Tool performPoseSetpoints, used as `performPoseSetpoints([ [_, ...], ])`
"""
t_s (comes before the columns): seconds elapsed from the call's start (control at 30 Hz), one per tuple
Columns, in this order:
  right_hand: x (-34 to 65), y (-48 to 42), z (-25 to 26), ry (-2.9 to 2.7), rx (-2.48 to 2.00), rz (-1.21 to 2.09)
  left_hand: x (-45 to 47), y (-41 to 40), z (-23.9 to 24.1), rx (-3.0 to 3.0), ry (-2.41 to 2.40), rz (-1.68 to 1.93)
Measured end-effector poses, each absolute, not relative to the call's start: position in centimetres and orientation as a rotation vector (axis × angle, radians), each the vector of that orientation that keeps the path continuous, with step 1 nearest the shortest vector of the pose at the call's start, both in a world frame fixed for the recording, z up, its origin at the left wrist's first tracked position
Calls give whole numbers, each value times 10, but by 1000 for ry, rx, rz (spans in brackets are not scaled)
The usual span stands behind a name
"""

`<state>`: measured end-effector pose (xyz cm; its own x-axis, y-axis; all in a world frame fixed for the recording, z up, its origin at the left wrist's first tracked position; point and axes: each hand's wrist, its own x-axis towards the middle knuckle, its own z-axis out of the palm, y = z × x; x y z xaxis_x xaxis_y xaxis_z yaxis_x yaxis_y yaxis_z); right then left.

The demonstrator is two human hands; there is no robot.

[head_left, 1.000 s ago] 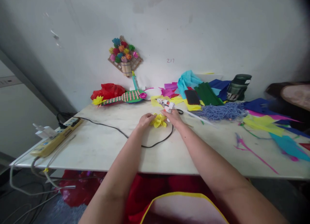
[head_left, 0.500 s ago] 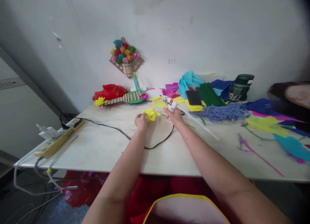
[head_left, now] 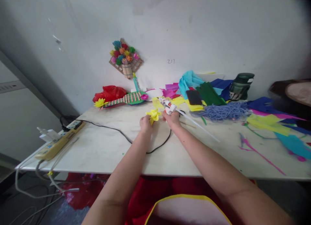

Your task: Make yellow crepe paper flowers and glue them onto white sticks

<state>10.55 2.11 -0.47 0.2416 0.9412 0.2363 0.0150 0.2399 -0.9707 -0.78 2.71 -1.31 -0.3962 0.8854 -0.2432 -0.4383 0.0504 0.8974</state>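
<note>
Left forearm (head_left: 127, 165) bare, reaching forward, slanting up rightward; left hand (head_left: 145, 123) drawn together in pinch, wrist roughly in line with forearm. Right forearm (head_left: 206, 160) bare too, slanting up leftward; right hand (head_left: 172, 119) curled in grip. Hands near each other, apart.

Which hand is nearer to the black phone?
Right. The right hand, holding the glue gun, is in front and left of the black phone; the left hand, holding the yellow flower, is farther left.

On my pale table (head_left: 97, 150) I have a yellow power strip (head_left: 51, 149), a black cord (head_left: 107, 125) (loosely curved), and tangled blue string (head_left: 222, 112).
</note>
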Motion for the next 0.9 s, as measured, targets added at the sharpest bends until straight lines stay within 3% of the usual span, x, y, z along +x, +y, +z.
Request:
performPoseSetpoints([
  [0.33, 96, 20, -11, -1200, -1172, 890, -4, 29, -17, 515, 1104, 1654],
  [0.63, 109, 32, -13, -1384, -1308, 563, -5, 22, -14, 560, 1102, 1617],
  [0.9, 132, 27, 0, -1458, -1076, 816, -25, 14, -4, 800, 902, 1336],
])
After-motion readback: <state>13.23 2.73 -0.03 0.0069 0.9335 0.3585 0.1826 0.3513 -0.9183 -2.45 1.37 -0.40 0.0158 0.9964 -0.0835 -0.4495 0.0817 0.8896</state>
